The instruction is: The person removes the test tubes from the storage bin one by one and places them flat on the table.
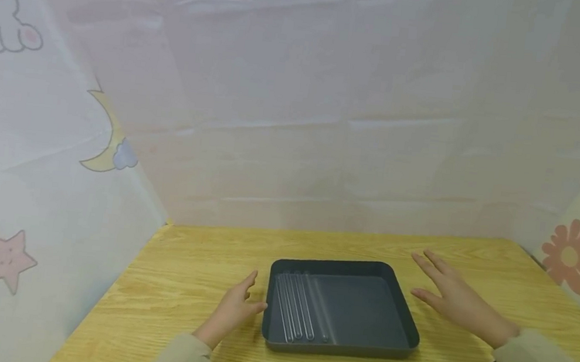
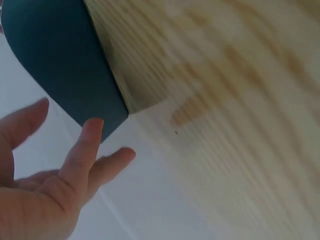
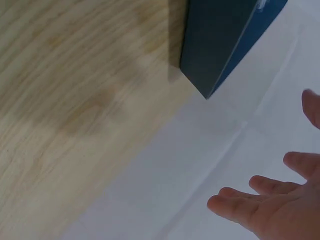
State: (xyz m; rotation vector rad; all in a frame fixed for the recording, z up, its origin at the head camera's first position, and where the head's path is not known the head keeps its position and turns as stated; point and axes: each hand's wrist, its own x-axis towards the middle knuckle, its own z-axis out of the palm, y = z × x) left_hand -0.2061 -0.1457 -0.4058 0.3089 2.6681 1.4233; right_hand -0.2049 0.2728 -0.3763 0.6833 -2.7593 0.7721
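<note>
A dark grey rectangular tray [image 1: 369, 310] rests on the wooden table. Several clear test tubes [image 1: 300, 309] lie side by side along the left part of its floor, their rounded ends toward the near wall. My left hand [image 1: 234, 312] is at the tray's left side, fingers spread and thumb close to the wall; whether it touches, I cannot tell. Beyond the right wall, my right hand [image 1: 463, 303] hovers apart from the tray with its fingers extended. In the wrist views, the outer wall of the tray [image 2: 62, 55] shows near the left fingers, and neither hand holds anything.
Yellowish wood-grain table [image 1: 178, 287] surrounds the tray. A pale creased sheet [image 1: 276, 114] hangs behind the table's far edge. Printed side sheets stand left and right, with a pink star [image 1: 11, 261] and a red flower [image 1: 571, 256].
</note>
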